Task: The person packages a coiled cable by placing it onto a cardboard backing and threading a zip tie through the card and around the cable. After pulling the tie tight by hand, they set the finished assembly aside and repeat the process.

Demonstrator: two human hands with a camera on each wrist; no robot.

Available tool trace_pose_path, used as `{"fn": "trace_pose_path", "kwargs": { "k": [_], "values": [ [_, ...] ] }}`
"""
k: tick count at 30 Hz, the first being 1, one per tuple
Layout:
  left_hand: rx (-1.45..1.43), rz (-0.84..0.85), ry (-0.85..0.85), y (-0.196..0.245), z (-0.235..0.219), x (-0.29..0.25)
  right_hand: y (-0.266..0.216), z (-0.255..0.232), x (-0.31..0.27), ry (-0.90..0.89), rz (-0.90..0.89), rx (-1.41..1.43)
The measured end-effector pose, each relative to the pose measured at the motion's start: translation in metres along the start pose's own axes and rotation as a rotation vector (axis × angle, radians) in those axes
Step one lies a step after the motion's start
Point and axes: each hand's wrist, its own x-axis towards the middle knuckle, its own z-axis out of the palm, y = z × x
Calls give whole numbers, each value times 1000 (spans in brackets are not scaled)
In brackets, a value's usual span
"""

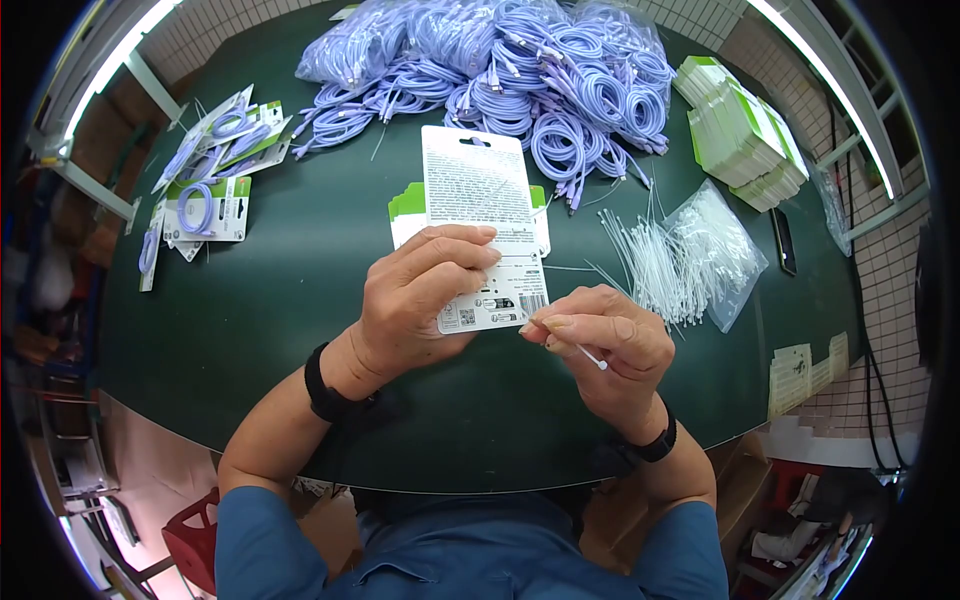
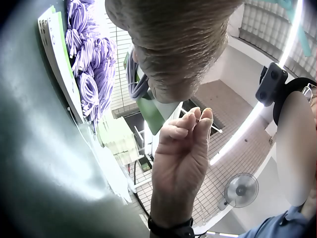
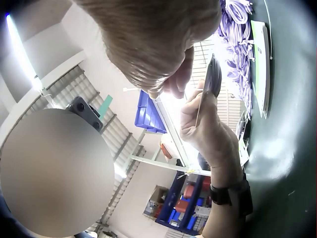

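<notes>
My left hand grips a white printed hang card over the middle of the table, its text side facing up. Behind the card sits a coiled lavender cable, which shows in the right wrist view. At the card's lower right corner, my right hand pinches a thin white cable tie between thumb and fingers. The tie's small head sticks out below the fingertips. Beneath the held card, more green-and-white cards lie on the table, partly hidden.
Bagged and loose lavender cable coils heap at the back. Loose cable ties lie beside a clear bag of ties. Stacked cards and a phone are at right. Carded cables lie at left on the dark green table.
</notes>
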Motion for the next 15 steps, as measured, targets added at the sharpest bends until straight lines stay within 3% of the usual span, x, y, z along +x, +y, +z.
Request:
{"fn": "trace_pose_path", "kwargs": {
  "k": [15],
  "values": [
    [-25, -16, -3, 5, 1, 0, 1, -2, 2, -78, -39, -5]
  ]
}}
